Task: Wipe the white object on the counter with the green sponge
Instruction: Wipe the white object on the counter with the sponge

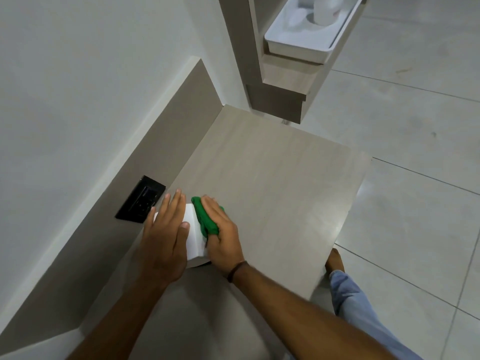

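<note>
I am mid-wipe: my right hand (223, 237) has its fingers clamped around the green sponge (206, 216), pressed against the right face of the white object (193, 237). My left hand (166, 229) lies flat on top of it, fingers together and outstretched, steadying it. The object sits on the tabletop (272, 178) close to the back edge, by the black outlet panel (141, 200). Next, I judge, the sponge must travel along that face while I keep bracing. My hands hide most of the object, so I cannot make out its shape.
</note>
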